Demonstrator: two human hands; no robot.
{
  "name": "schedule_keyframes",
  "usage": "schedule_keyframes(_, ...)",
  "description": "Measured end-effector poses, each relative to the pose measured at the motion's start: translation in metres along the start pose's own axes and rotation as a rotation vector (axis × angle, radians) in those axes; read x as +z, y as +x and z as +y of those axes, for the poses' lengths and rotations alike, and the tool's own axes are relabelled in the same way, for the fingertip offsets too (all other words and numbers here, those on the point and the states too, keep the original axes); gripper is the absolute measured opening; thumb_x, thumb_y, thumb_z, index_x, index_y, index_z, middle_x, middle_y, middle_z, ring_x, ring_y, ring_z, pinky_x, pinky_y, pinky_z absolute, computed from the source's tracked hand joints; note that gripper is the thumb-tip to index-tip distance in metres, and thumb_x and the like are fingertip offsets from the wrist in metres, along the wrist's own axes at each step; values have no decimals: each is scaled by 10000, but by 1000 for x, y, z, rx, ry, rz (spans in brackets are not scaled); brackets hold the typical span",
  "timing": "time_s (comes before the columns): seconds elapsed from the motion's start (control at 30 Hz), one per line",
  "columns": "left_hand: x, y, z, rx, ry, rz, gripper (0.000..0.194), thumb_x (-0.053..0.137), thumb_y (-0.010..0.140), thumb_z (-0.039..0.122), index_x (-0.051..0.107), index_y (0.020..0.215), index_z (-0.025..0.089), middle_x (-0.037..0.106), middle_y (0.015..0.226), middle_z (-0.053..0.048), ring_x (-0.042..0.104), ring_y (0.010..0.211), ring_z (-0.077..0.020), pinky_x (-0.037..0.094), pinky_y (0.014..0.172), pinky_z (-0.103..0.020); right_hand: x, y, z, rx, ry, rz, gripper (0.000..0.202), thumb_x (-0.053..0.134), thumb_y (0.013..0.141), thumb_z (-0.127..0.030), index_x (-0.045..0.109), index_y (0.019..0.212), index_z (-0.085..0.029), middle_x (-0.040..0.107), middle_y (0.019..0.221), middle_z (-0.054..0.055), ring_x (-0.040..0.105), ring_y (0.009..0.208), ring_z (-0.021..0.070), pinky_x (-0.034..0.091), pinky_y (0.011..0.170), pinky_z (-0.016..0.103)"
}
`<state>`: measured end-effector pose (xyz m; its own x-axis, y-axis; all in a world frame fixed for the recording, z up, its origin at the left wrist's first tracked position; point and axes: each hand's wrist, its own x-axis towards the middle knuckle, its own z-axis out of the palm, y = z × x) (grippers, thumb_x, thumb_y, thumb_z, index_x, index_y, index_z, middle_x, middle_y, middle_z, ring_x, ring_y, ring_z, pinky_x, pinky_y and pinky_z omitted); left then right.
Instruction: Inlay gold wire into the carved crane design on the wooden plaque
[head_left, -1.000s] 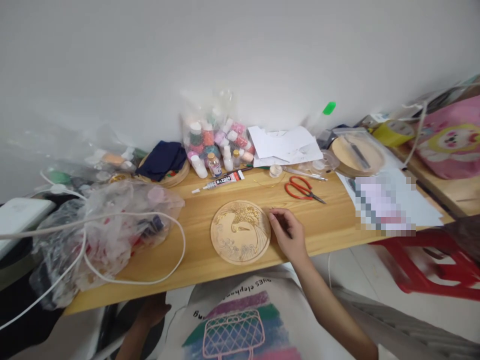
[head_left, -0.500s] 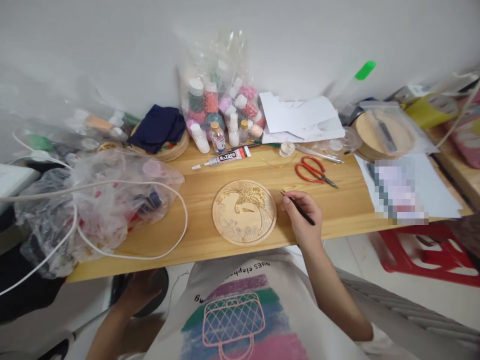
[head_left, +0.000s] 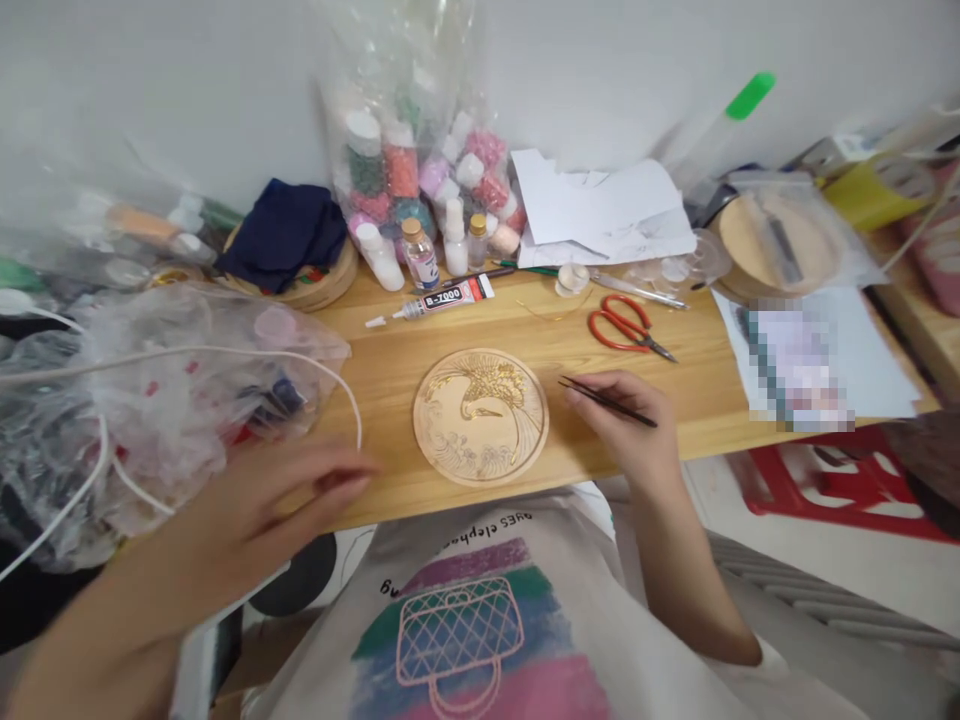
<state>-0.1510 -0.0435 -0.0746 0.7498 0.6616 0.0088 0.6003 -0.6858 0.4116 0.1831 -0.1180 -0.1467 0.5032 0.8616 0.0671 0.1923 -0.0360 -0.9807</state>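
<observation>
- Left hand (head_left: 277, 510) is rising over the table's (head_left: 386, 380) front edge instead of hanging below it; it is blurring, its fingers loosely extended, apparently holding nothing.
- Right hand (head_left: 637, 425) is gripping dark tweezers (head_left: 615, 403) between thumb and fingers, the tips pointing left, just beside the disc but not touching it.
- Disc (head_left: 471, 436) is lying flat near the front edge, its gold bird facing up; with the left hand arriving, both hands are now flanking it, seemingly putting it within reach of each.
- Crumpled bag (head_left: 187, 370) is sprawling over the table's left end.
- Cutters (head_left: 621, 323) are resting beyond the right hand, between the front and back edges.
- Glue tube (head_left: 450, 297) and spool (head_left: 572, 279) are lying farther back.
- Bottles (head_left: 420, 257) and papers (head_left: 600, 215) are crowding the back edge.
</observation>
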Motion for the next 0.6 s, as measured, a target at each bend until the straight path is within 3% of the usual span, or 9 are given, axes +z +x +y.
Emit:
schedule_keyframes(0.03, 8, 31, 14, 20, -86, -36, 268, 436, 972, 379, 675, 1006, 262, 730, 902, 9, 674, 770, -132, 546, 669, -232, 3, 2, -1, -9, -9, -7, 109, 792, 697, -238, 736, 784, -204, 758, 770, 22, 719, 713, 155, 611, 691, 282)
schedule_keyframes(0.1, 30, 81, 34, 80, -154, 18, 305, 390, 993, 330, 669, 987, 207, 715, 932, -32, 664, 847, -148, 534, 718, -259, 7, 4, -2, -6, -7, -18, 85, 776, 710, -236, 742, 783, -209, 758, 778, 18, 716, 723, 155, 605, 688, 282)
schedule_keyframes(0.2, 63, 118, 46, 216, 29, 106, 325, 361, 995, 237, 666, 914, 160, 694, 900, -67, 637, 830, -178, 507, 714, -297, 6, 4, -3, 30, -5, -25, 83, 759, 733, -255, 741, 803, -214, 747, 777, 16, 691, 690, 143, 574, 617, 259)
schedule_keyframes(0.33, 88, 126, 42, 374, 318, 225, 259, 421, 966, 182, 669, 948, 110, 667, 772, -62, 629, 744, -208, 486, 694, -329, 4, 3, 0, 79, 16, -27, 119, 750, 760, -315, 712, 808, -213, 717, 750, 11, 647, 631, 130, 539, 570, 257)
schedule_keyframes(0.6, 105, 125, 36, 397, 305, 279, 274, 482, 952, 233, 658, 1125, 114, 645, 687, -19, 610, 619, -171, 455, 596, -301, 20, 7, 14, 35, 44, -86, 84, 729, 796, -271, 707, 867, -231, 734, 846, 8, 696, 791, 150, 591, 719, 290)
